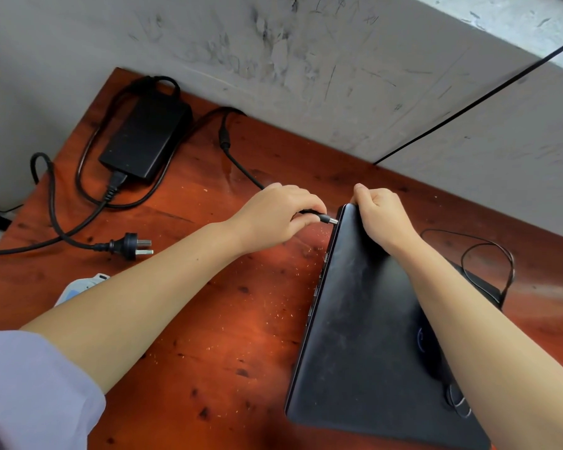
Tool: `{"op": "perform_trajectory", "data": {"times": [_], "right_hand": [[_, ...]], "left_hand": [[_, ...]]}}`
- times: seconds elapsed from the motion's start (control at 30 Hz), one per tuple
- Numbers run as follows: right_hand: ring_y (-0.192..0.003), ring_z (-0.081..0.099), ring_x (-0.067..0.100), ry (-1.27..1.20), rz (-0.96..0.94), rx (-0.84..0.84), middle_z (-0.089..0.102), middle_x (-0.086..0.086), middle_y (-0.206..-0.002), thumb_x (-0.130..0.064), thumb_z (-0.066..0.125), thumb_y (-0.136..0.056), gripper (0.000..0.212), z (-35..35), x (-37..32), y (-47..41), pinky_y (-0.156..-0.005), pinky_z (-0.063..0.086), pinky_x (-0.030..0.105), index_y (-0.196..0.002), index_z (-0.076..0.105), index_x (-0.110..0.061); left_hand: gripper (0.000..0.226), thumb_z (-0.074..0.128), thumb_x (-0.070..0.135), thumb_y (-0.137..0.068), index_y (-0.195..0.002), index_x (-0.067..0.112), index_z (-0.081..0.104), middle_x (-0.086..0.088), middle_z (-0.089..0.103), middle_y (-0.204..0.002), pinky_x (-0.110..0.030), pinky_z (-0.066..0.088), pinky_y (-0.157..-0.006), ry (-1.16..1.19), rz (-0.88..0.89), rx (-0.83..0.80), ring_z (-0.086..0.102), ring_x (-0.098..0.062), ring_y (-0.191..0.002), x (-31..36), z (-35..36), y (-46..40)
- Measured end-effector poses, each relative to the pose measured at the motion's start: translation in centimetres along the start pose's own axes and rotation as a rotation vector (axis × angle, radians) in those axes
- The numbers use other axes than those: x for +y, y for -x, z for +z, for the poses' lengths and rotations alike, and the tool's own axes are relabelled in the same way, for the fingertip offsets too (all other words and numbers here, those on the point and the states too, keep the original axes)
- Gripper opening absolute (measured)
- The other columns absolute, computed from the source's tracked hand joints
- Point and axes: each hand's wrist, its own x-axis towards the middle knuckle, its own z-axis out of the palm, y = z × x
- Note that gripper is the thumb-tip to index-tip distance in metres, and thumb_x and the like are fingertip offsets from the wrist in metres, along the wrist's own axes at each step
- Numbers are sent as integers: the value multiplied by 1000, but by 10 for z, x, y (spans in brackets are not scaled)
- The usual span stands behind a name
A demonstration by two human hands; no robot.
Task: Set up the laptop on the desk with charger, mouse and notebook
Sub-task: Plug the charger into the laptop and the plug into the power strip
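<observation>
The laptop [364,319] lies shut on the red wooden counter [208,319], slanted, its far corner close to the wall [306,76]. The step in hand looks to be seating the charger plug [325,219] in the socket on the laptop's left edge, near that far corner. The plug's metal tip touches or just enters the edge; how deep it sits I cannot tell.

The left hand [273,216] has its grip pinched on the plug's black barrel, fingers curled round it, with the cord [241,167] running back from under the palm. The right hand [382,212] is curled over the laptop's far corner, its grip pressed on the lid and edge, bracing it.

To do this well, I judge the plug should go in square to the edge, not at a slant, with a straight push along its own line while the right hand resists, so the laptop does not slide. Holding the barrel and not the cord spares the cable.

Further out, the cord leads to the black power brick [145,138] near the counter's far left corner, with cable looped around it. The wall plug [132,245] lies loose on the counter, so mains is likely a later step. A thin wire [488,248] loops to the right of the laptop, beside a dark thing mostly hidden by the right forearm; no notebook shows.
</observation>
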Motion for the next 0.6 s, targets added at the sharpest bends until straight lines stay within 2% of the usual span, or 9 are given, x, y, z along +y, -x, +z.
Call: {"op": "perform_trajectory", "data": {"times": [0.13, 0.23, 0.37, 0.5, 0.6], "right_hand": [[-81, 57, 42, 6, -10, 10, 61, 25, -74, -33, 31, -95, 54, 2, 0, 0, -73, 46, 40, -71, 53, 9], [-74, 54, 40, 26, -20, 7, 52, 14, -63, -33, 31, -95, 53, 6, -2, 2, -68, 44, 41, -64, 49, 6], [-62, 42, 27, 38, -25, 21, 40, 4, -54, -33, 31, -94, 47, 12, -1, 0, -61, 37, 38, -54, 36, -10], [-59, 40, 26, 55, -3, 46, 37, 1, -51, -35, 30, -94, 50, 18, 4, -5, -55, 30, 36, -49, 28, -13], [-63, 44, 29, 121, 26, 10, 42, 1, -52, -38, 28, -94, 51, 26, 7, -9, -54, 28, 35, -49, 31, -12]], "left_hand": [[22, 53, 24, -93, -110, 18, 66, 3, 69, -99, -19, 25, -76, -99, 36, -5, 56, -17, -93, 4, -3, -5], [24, 51, 24, -94, -112, 16, 65, -1, 69, -101, -26, 35, -82, -163, 55, -66, 56, -22, -96, 8, -4, -10], [23, 53, 20, -93, -109, 13, 66, -4, 70, -99, -34, 42, -83, -106, -6, -95, 57, -24, -97, 10, -2, -12], [22, 53, 20, -92, -107, 13, 67, -5, 70, -98, -35, 44, -82, -94, -33, -108, 58, -26, -96, 5, 4, -15], [24, 51, 22, -93, -110, 13, 65, -6, 69, -102, -40, 46, -84, -127, -55, -155, 57, -26, -99, -4, 9, -15]]}}
